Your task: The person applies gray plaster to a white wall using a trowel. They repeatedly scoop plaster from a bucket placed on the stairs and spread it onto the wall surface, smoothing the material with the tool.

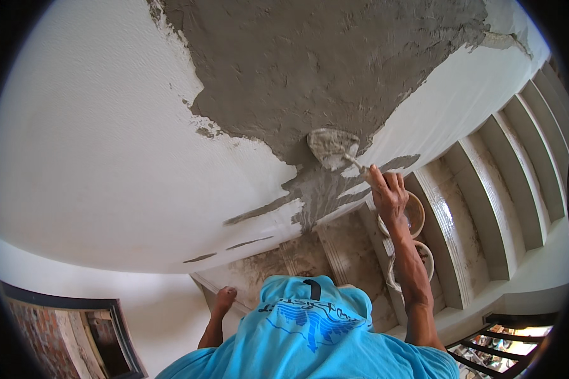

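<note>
My right hand (pixel 389 191) is raised in front of me and wrapped round the handle of a pointed trowel (pixel 329 144). The trowel's mortar-smeared blade lies against the lower part of a patch of grey wet mortar (pixel 316 69) on the white wall (pixel 101 126). Below the blade, the mortar thins into streaks and smears. My left hand (pixel 226 296) hangs low on the left, away from the wall, its fingers curled closed with no tool showing. Behind my right forearm stand two round buckets, one higher (pixel 416 213) and one lower (pixel 428 260), each partly hidden by the arm.
A staircase (pixel 452 215) with pale steps curves up along the right, and its treads look stained and wet in places. At lower left, a dark-framed opening (pixel 117 316) shows bricks beyond. Dark bars cross another opening (pixel 499 344) at lower right.
</note>
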